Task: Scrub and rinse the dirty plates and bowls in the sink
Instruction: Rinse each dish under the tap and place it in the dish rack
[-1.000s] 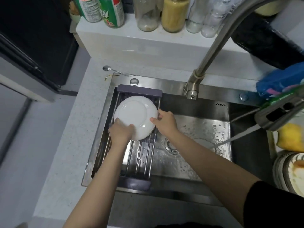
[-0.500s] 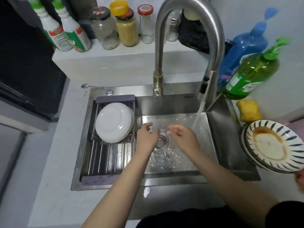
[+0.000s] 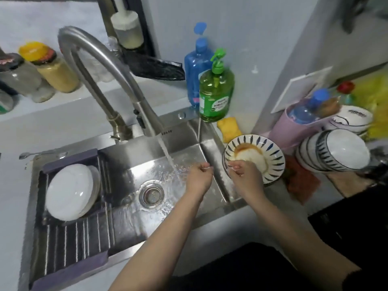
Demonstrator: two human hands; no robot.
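Observation:
A dirty striped plate (image 3: 270, 156) with a brown sauce stain tops a small stack on the counter just right of the sink (image 3: 134, 160). My right hand (image 3: 245, 177) grips its near-left rim with curled fingers. My left hand (image 3: 198, 177) hovers over the basin beside the running water stream (image 3: 168, 156), its fingers loosely curled around nothing. Clean white plates (image 3: 69, 192) lean in the drying rack (image 3: 73, 248) across the sink's left side. More striped bowls (image 3: 336, 152) are stacked on their side further right.
The faucet (image 3: 100, 66) arches over the basin, and the drain (image 3: 151, 194) sits below it. A green soap bottle (image 3: 216, 95), a blue bottle (image 3: 197, 66) and a yellow sponge (image 3: 228, 127) stand behind the dirty stack. Jars (image 3: 56, 74) line the back ledge; a spoon (image 3: 31, 154) lies left.
After setting a white plate in the rack, both hands passed under the water. Now my right hand has moved right to the striped plate's rim, and my left hand followed partway.

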